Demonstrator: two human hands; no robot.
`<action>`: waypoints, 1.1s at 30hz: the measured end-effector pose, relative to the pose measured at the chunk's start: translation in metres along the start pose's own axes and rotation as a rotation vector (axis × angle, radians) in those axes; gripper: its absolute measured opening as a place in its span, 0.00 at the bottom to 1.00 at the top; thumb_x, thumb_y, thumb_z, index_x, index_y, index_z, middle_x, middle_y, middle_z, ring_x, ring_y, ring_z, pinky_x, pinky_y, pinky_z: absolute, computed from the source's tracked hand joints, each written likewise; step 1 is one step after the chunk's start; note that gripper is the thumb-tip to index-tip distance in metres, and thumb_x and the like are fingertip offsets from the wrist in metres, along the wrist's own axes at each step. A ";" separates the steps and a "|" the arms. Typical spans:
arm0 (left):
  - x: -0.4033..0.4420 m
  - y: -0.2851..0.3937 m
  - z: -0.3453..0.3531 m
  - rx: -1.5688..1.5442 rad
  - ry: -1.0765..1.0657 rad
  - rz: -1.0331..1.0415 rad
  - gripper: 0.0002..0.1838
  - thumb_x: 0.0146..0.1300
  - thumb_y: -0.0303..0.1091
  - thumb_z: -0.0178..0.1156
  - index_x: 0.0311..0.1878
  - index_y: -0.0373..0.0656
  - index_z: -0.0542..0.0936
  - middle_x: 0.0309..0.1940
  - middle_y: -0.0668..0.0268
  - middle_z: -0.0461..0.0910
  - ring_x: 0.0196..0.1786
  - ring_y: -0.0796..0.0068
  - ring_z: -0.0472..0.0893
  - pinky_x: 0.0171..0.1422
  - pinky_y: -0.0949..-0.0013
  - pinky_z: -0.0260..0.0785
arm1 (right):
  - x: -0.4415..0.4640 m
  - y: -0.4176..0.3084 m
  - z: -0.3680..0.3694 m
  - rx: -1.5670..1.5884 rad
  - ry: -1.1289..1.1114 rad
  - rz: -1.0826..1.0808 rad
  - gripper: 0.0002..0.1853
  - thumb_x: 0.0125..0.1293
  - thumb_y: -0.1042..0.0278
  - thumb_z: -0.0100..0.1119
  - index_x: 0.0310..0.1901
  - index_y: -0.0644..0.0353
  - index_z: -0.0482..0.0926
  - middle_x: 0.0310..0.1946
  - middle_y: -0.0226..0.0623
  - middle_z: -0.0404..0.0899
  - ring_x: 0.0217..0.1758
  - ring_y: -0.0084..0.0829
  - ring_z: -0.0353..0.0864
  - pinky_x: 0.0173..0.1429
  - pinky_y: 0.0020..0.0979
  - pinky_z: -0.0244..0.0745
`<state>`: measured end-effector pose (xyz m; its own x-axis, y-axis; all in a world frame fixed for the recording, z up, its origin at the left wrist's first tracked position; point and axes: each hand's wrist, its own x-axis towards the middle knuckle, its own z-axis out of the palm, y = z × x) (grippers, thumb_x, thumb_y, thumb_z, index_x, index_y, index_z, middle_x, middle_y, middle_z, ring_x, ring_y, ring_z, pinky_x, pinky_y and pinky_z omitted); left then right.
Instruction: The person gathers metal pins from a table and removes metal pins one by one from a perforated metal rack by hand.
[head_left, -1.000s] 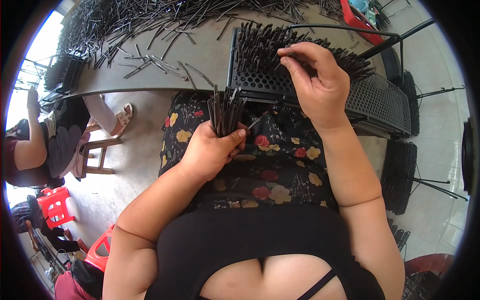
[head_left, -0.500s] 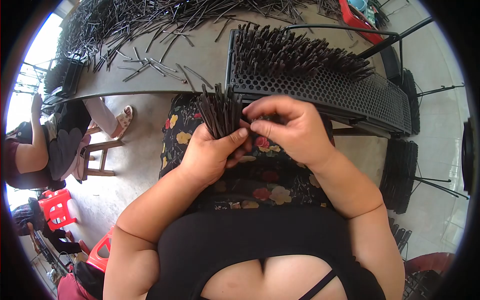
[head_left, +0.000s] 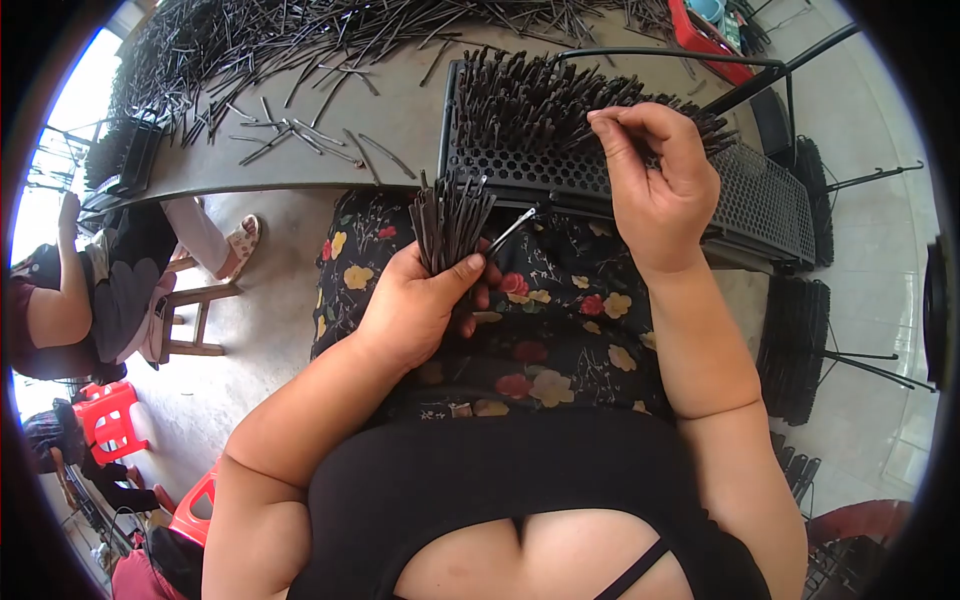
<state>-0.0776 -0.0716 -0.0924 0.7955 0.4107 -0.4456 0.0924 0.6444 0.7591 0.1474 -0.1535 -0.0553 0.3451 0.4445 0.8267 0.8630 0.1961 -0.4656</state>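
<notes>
My left hand [head_left: 410, 305] is closed around an upright bundle of thin black sticks [head_left: 447, 222] above the patterned cloth on my lap. One shiny stick [head_left: 514, 229] leans out of this hand to the right, apart from the bundle. My right hand [head_left: 668, 195] is raised over the front of a black perforated rack [head_left: 775, 195], thumb and fingertips pinched together. Whether anything is between those fingertips I cannot make out. Many black sticks [head_left: 520, 100] stand upright in the rack's holes, just behind and left of the right hand.
Loose black sticks [head_left: 240, 50] are heaped across the back of the table [head_left: 400, 110], with several scattered nearer its edge. A red tray [head_left: 700, 45] sits at the back right. To the left another person [head_left: 75, 290] sits by a wooden stool [head_left: 200, 320]. More filled racks [head_left: 795, 345] stand right.
My right hand has moved from beside the bundle up and right to the rack. A single stick now juts from my left hand, which has stayed nearly in place.
</notes>
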 end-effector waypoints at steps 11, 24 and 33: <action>0.000 -0.002 -0.003 0.075 -0.030 0.019 0.08 0.73 0.28 0.57 0.53 0.40 0.76 0.35 0.63 0.82 0.29 0.81 0.74 0.22 0.80 0.63 | -0.004 -0.010 0.003 -0.230 -0.264 -0.083 0.09 0.51 0.80 0.72 0.35 0.58 0.85 0.39 0.34 0.85 0.42 0.32 0.81 0.45 0.30 0.75; -0.003 0.000 -0.001 0.224 -0.181 -0.038 0.09 0.70 0.27 0.61 0.51 0.40 0.78 0.35 0.63 0.83 0.27 0.85 0.72 0.26 0.81 0.60 | -0.004 -0.030 -0.018 0.772 -0.311 0.916 0.10 0.65 0.81 0.63 0.46 0.64 0.78 0.37 0.40 0.87 0.33 0.19 0.81 0.34 0.18 0.72; 0.000 0.000 0.000 0.198 -0.119 -0.121 0.09 0.68 0.28 0.63 0.50 0.41 0.78 0.34 0.64 0.83 0.27 0.84 0.74 0.26 0.82 0.58 | 0.000 0.001 -0.021 -0.068 0.011 -0.043 0.09 0.60 0.84 0.69 0.39 0.61 0.83 0.34 0.31 0.86 0.31 0.22 0.82 0.35 0.21 0.75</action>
<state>-0.0777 -0.0716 -0.0928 0.8355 0.2517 -0.4885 0.2973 0.5407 0.7870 0.1563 -0.1717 -0.0488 0.3112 0.4273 0.8488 0.8999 0.1546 -0.4078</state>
